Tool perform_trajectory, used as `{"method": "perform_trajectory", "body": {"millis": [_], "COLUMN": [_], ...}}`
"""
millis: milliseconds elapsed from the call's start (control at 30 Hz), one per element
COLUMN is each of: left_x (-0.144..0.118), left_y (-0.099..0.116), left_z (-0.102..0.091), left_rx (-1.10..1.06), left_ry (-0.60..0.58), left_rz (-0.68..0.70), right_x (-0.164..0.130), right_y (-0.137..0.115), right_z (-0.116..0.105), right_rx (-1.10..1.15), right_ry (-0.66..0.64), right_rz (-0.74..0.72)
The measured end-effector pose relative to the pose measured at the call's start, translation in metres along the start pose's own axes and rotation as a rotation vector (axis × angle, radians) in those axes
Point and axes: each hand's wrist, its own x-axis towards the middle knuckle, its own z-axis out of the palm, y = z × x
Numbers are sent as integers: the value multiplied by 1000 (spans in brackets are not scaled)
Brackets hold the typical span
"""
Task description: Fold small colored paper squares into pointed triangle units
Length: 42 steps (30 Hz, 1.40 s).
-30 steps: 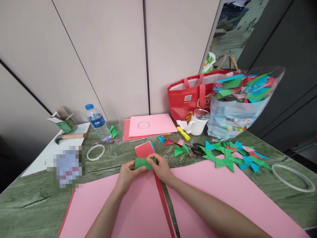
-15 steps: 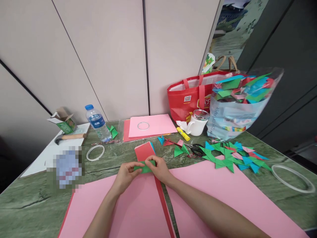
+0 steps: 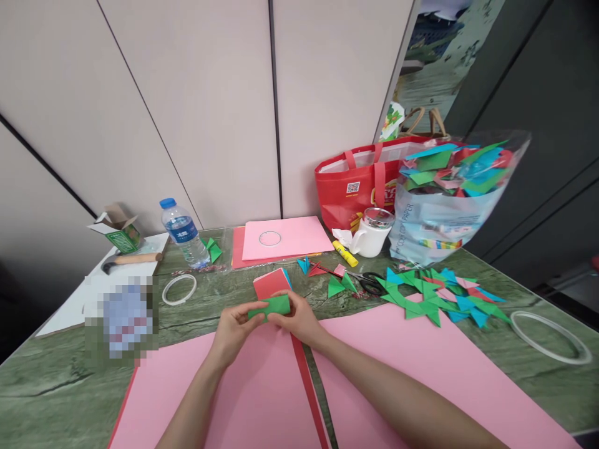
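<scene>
Both hands (image 3: 266,324) pinching green paper (image 3: 272,306), lengthwise left-right

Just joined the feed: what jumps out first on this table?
Both hands, left hand and right hand, pinch a small folded green paper above the big pink sheets at the near edge. To the right lies a heap of folded triangles in green, blue and pink. Behind it stands a clear plastic bag stuffed with more, beside a red tote bag against the wall.
</scene>
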Motion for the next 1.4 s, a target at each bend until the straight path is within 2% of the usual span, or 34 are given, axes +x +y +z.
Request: {"method": "perform_trajectory", "body": {"millis": [300, 533, 733, 933, 1067, 1200, 1300, 1400], "left_x": [0, 2, 6, 5, 3, 0, -1, 0], "left_y": [-1, -1, -6, -7, -5, -2, 0, -1], "left_z": [-3, -2, -6, -5, -1, 2, 0, -4], "left_rx": [-84, -267, -395, -362, -207, -107, -77, -103], "left_ry": [-4, 18, 30, 39, 63, -11, -77, -111], "left_rz": [-49, -130, -160, -139, -80, -36, -33, -40], "right_x": [-2, 1, 5, 3, 1, -1, -1, 0], "right_y": [-5, -3, -1, 0, -3, -3, -2, -2], "right_z": [1, -1, -4, -4, -1, 0, -3, -6], "right_rx": [131, 269, 357, 267, 123, 9, 40, 169], "right_ry": [6, 30, 48, 46, 9, 21, -10, -90], "right_rz": [37, 117, 128, 80, -19, -53, -28, 1]}}
